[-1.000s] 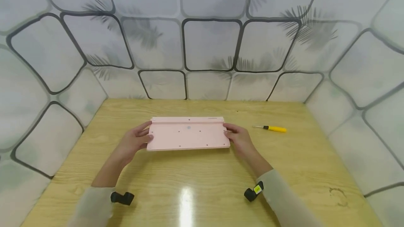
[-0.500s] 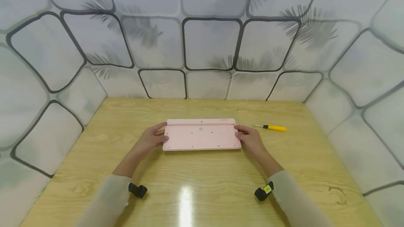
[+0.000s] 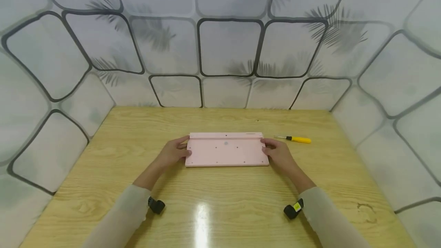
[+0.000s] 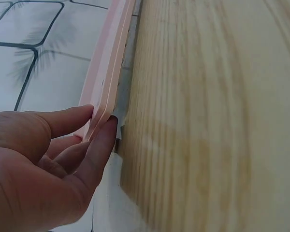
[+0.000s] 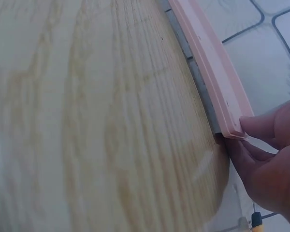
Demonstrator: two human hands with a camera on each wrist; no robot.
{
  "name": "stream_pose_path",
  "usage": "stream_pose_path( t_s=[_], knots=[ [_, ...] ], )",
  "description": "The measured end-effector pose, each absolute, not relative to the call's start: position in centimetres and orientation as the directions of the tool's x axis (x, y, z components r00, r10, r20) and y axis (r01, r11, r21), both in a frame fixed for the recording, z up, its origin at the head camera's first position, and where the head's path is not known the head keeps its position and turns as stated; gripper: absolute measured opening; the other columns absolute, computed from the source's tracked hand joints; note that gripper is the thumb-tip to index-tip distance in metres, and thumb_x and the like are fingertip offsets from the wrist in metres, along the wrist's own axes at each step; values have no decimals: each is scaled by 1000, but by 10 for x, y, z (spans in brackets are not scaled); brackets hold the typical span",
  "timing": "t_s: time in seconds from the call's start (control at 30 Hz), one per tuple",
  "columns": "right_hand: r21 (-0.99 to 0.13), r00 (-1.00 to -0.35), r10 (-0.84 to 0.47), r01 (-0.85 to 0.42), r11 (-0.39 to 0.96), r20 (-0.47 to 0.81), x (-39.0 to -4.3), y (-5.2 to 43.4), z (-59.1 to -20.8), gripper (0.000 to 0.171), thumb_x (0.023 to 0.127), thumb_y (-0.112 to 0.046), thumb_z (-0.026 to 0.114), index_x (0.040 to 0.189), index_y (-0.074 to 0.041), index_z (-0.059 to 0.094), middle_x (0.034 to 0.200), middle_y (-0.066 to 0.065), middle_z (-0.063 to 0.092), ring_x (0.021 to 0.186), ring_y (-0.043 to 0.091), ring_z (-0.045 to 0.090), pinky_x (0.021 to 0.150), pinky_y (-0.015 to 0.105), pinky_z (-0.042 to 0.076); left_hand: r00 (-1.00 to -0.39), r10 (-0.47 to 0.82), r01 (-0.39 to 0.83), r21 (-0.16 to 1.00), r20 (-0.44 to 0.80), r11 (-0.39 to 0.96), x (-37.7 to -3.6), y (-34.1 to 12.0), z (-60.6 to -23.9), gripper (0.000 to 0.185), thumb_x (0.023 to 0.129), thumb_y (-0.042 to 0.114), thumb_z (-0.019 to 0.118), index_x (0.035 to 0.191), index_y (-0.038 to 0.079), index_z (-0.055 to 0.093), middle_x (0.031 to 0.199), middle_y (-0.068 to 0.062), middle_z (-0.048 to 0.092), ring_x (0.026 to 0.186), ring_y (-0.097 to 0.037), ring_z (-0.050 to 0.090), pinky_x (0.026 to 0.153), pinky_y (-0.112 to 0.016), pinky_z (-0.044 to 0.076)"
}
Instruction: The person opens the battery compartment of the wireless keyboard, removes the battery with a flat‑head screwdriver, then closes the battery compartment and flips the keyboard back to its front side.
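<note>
A pink keyboard, underside up, shows small dark screw spots and a round pale mark. A raised strip runs along its far edge. My left hand pinches its left end, thumb on top and fingers beneath, as the left wrist view shows with the hand at the keyboard's corner. At the right end my right hand pinches it likewise; in the right wrist view that hand has its thumb on the upper face. The keyboard is level, low over the table. Its key side is hidden.
A screwdriver with a yellow handle lies on the wood-grain table, just right of my right hand. Patterned pale walls enclose the table at the back and both sides.
Both hands have carried the keyboard to the right and slightly toward me. It has come nearer the screwdriver, which stays in place. The grip at both ends is the same.
</note>
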State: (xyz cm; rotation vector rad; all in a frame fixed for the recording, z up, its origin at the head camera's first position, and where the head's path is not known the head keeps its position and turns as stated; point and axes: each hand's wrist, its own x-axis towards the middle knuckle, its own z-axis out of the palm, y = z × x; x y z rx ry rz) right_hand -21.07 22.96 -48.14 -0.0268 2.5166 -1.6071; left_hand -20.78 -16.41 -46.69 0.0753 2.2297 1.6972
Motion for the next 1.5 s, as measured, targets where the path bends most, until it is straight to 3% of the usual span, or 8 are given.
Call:
stream_pose_path(
  t_s=[0.2,0.33,0.43,0.63,1.07,1.23,1.43,1.5],
  knots=[
    [-861,-989,-121,14,509,-87,-209,228,-480,39,96,-8,55,135,-5,54,137,10,53,124,26,49,99,42,45,-934,267,-174,955,-237,240,-203,-164,-470,70,91,4,63,151,13,28,144,-22,42,112,-33,60,77,-39,56],
    [-836,-991,-111,-2,549,-71,-203,226,-474,38,97,-7,53,135,-4,53,136,12,54,122,27,50,97,43,45,-937,264,-156,951,-228,266,-202,-162,-469,69,90,6,64,151,13,30,144,-20,43,96,-27,67,72,-37,56],
    [-818,-994,-98,-10,576,-56,-200,225,-471,38,97,-7,53,134,-3,54,136,14,54,121,28,51,97,44,45,-944,245,-139,938,-223,316,-204,-160,-468,68,90,7,65,149,13,33,143,-18,45,84,-19,66,67,-33,55],
    [-778,-997,-77,-23,628,-33,-197,226,-473,36,97,-8,53,133,-4,56,136,15,54,126,29,50,99,44,44,-948,231,-122,922,-217,366,-205,-157,-468,67,90,6,65,149,12,34,144,-17,44,68,-17,62,62,-28,54],
    [-763,-995,15,87,641,-100,-198,223,-479,36,97,-14,56,133,-7,57,136,12,55,130,30,46,102,45,40,-950,215,-123,902,-228,414,-201,-159,-469,64,90,8,65,148,14,37,149,-15,38,64,-14,62,61,-28,53],
    [-769,-997,28,78,634,-78,-195,221,-475,39,96,-13,58,134,-4,55,132,15,57,125,31,50,100,45,43,-950,216,-120,902,-226,415,-201,-159,-469,63,90,9,65,147,14,38,149,-14,38,65,-14,63,61,-27,53],
    [-850,-997,44,75,521,-60,-194,225,-475,38,95,-13,59,132,-4,56,127,15,59,115,28,53,99,45,42,-955,218,-98,908,-201,406,-205,-159,-470,59,91,10,64,146,12,40,149,-20,36,75,-16,64,68,-29,54],
    [-875,-997,43,70,479,-56,-197,229,-479,37,95,-14,60,131,-5,56,129,12,58,117,26,52,101,43,41,-964,204,-72,905,-172,419,-208,-159,-470,55,93,14,62,145,13,43,142,-24,44,77,-16,62,67,-28,52]
  ],
)
